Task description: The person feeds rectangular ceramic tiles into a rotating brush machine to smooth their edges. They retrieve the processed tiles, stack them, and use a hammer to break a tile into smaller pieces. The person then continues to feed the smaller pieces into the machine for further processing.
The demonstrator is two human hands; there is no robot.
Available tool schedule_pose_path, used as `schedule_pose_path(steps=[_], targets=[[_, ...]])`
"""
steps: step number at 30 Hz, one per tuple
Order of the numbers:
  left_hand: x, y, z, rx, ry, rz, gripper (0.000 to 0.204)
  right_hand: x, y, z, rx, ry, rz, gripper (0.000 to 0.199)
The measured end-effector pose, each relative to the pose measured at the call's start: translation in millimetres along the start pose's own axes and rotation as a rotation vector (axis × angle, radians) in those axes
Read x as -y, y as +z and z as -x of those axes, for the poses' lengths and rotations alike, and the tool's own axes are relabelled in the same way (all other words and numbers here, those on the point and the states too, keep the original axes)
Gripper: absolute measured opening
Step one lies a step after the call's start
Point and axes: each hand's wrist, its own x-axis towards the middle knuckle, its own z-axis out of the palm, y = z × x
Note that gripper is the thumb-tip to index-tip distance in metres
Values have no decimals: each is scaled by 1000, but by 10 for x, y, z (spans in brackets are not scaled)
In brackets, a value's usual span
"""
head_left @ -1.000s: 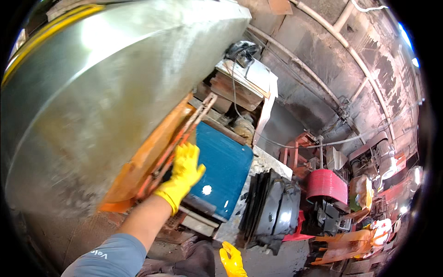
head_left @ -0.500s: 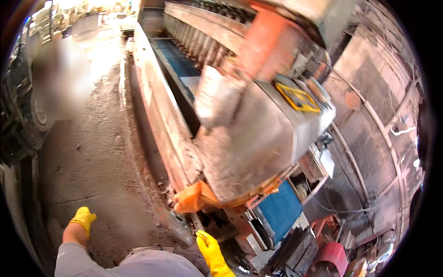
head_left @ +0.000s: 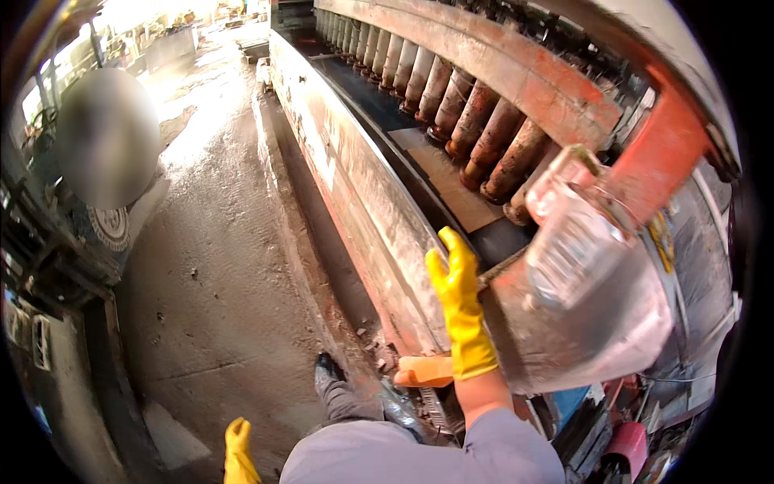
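Observation:
My right hand [head_left: 459,302], in a yellow rubber glove, reaches over the near end of a machine's long metal side wall [head_left: 355,177]. Its thumb stands apart from the fingers and nothing shows in it; whether it touches the wall's top edge I cannot tell. Low at the left, my left hand [head_left: 239,452] in a matching glove hangs beside my body, fingers loosely bent, holding nothing visible. Behind the wall, a tan slab [head_left: 455,189] lies on a dark belt beneath a row of rust-stained cylinders [head_left: 492,153]. An orange piece [head_left: 423,371] sits below my right wrist.
A plastic-wrapped box-like part [head_left: 572,250] covers the machine's near end, beside an orange-red upright [head_left: 653,169]. The wet, gritty floor [head_left: 218,266] runs along the left, with a raised kerb [head_left: 290,218] near the machine. A wheeled vehicle [head_left: 109,226] stands far left. A red bucket-like thing [head_left: 625,448] lies lower right.
My right hand has risen from low by my body to the machine's side wall. My view has swung and moved nearer the machine, showing more cylinders. My left hand now hangs lower in view.

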Motion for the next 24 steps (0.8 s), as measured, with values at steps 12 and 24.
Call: schedule_pose_path(steps=[12, 24], targets=[[-28, -496, -866, 174, -559, -205, 27, -812, 1495, -1026, 665, 665, 548, 49], [-1608, -365, -4872, 496, -411, -636, 43, -454, 1809, -1603, 357, 691, 312, 39]])
